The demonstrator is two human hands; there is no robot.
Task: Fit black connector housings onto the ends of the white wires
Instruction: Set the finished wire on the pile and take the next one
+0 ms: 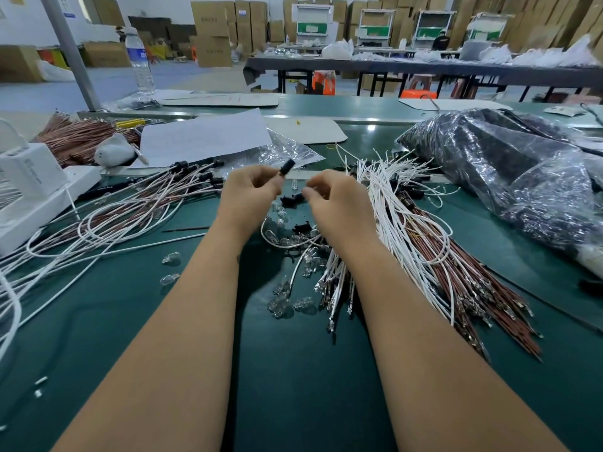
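Note:
My left hand (249, 190) pinches a black connector housing (287, 166) between thumb and fingers, held above the green mat. My right hand (336, 197) is curled just to its right, fingertips closed on something small and dark; what it is cannot be made out. Under both hands lie loose black housings (290, 200) and small clear glass bulbs (284, 305). A thick bundle of white wires (391, 203) mixed with brown wires fans out right of my right hand, metal terminals pointing toward me. On the left lie finished wires with black housings (208, 174).
A large clear plastic bag of black parts (509, 171) fills the right side. A white box (29, 187) sits at the left edge, with a brown wire bundle (78, 138), paper sheets (202, 135) and a water bottle (140, 60) behind. Stray bulbs (171, 258) lie near my left forearm.

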